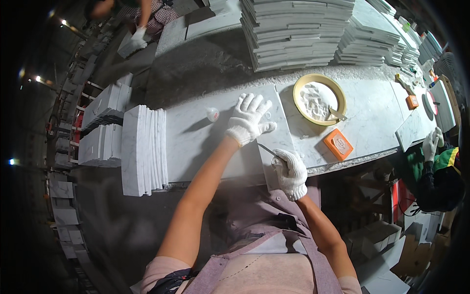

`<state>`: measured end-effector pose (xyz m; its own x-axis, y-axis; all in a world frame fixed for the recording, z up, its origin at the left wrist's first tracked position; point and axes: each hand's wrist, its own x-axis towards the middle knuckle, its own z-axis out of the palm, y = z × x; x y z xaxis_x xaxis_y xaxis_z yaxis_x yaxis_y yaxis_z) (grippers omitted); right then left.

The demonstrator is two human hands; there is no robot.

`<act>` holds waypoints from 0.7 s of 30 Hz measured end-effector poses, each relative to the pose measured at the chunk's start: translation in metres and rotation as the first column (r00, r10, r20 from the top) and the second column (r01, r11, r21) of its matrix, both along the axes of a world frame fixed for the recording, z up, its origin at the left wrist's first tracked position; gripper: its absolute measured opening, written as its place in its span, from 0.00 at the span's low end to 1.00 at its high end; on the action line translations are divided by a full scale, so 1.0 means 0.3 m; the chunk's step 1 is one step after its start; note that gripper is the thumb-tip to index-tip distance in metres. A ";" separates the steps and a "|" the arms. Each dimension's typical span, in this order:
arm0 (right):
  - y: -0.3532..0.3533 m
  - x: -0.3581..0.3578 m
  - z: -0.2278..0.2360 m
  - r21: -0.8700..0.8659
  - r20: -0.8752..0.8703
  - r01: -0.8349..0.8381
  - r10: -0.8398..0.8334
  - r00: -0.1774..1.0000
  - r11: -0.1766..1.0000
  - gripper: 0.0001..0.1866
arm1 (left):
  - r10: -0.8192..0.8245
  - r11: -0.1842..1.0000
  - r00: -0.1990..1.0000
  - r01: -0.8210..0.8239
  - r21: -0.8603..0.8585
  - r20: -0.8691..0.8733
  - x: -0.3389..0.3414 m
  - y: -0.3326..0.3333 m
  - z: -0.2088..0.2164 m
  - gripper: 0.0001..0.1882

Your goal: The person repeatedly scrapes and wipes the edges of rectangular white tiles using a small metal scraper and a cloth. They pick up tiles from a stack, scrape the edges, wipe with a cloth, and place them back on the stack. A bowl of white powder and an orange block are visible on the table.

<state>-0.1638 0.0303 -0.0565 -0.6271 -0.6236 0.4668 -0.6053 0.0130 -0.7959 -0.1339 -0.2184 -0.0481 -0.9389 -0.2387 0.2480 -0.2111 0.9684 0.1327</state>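
Observation:
My left hand [248, 119], in a white knit glove, lies with fingers spread on a grey-veined white marble slab [196, 142]. In the same kind of glove, my right hand [292, 174] is closed around a thin dark tool [267, 149]. The tool points up and left toward the slab's right edge; its exact kind is unclear. Left of my left hand is a small translucent bottle [212, 114]. To the right, a yellow bowl [297, 100] contains white paste or powder [313, 100], with a putty knife [338, 114] resting in it. An orange box [338, 144] lies nearer me.
Thin marble tiles [142, 152] stand on edge at the left. Tall tile stacks [298, 34] rise beyond the bench. At the upper left a co-worker's gloved hand [139, 39] touches a slab; another person's gloved hands [432, 143] are at the right.

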 end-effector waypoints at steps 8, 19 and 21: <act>-0.002 -0.004 0.006 -0.031 0.039 -0.024 0.025 0.999 0.999 0.18 | -0.041 0.958 0.999 0.035 0.285 0.017 0.040 -0.004 -0.015 0.35; -0.004 -0.005 0.004 -0.064 0.053 -0.012 0.016 0.998 0.998 0.19 | 0.044 0.999 0.982 -0.042 0.016 -0.182 -0.066 0.018 -0.093 0.34; -0.004 -0.006 0.002 -0.062 0.051 -0.017 0.020 0.998 0.998 0.19 | 0.091 0.995 0.977 -0.082 0.056 -0.194 -0.073 -0.028 -0.110 0.34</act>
<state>-0.1655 0.0291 -0.0558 -0.6402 -0.6063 0.4718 -0.5627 -0.0479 -0.8253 -0.1558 -0.2267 -0.0811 -0.8483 -0.3327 0.4119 -0.2591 0.9393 0.2251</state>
